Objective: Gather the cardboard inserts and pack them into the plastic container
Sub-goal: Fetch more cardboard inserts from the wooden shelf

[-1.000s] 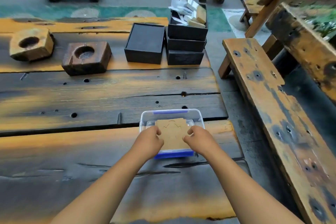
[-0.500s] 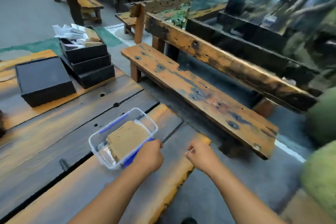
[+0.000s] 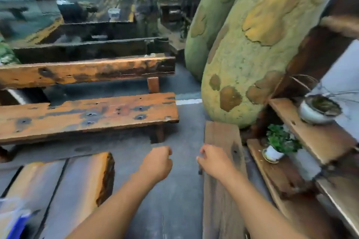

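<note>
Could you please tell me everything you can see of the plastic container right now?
Only a blurred corner of the plastic container shows, at the bottom left edge of the view. It looks clear-walled with a blue strip along one side, and it rests on the wooden table. Neither hand touches it. Its contents cannot be made out.

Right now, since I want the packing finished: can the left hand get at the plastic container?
Probably yes. The plastic container sits at the table's near left, nothing between it and the left hand, which is loosely closed, apparently empty, over the floor.
</note>
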`<control>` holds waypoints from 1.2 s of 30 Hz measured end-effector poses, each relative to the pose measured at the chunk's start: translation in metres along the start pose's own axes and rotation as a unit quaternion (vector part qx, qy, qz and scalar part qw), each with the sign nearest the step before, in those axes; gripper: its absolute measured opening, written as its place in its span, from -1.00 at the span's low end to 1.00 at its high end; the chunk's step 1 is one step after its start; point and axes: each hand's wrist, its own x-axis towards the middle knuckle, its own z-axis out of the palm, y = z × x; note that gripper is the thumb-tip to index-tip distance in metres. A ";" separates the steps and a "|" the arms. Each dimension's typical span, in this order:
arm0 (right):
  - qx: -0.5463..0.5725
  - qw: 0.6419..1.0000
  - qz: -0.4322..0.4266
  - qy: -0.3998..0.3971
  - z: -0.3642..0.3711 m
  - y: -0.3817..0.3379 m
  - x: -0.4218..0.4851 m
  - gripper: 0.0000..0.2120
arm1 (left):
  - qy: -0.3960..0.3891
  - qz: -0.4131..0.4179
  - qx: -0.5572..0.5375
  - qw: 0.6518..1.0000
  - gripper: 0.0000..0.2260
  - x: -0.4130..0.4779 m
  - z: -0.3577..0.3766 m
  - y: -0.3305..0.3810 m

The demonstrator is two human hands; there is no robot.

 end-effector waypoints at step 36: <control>0.062 0.802 0.492 0.334 -0.265 0.277 -0.158 -0.84 | -0.178 0.677 0.120 0.704 -0.79 0.090 0.110 0.538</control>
